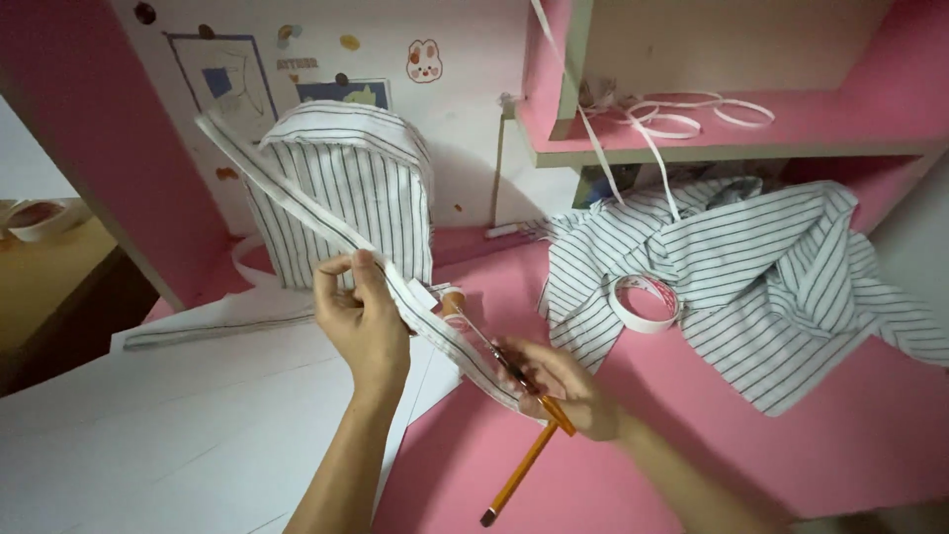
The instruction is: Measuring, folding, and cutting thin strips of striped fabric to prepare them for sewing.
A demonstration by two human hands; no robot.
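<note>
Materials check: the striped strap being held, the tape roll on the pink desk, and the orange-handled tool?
Striped strap: woven fabric, matte, looks like cotton shirting; it folds softly. Tape roll: white paper-like backing, probably double-sided. Orange-handled tool, in the right hand: handle looks plastic or painted wood; its working end shows as dark metal.

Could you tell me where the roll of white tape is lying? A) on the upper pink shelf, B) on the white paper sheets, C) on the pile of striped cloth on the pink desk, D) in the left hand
C: the roll of white tape rests on the left edge of the striped cloth pile on the pink desk, right of both hands.

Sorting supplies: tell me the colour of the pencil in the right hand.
Orange pencil, held by the right hand; the head view shows it.
</note>
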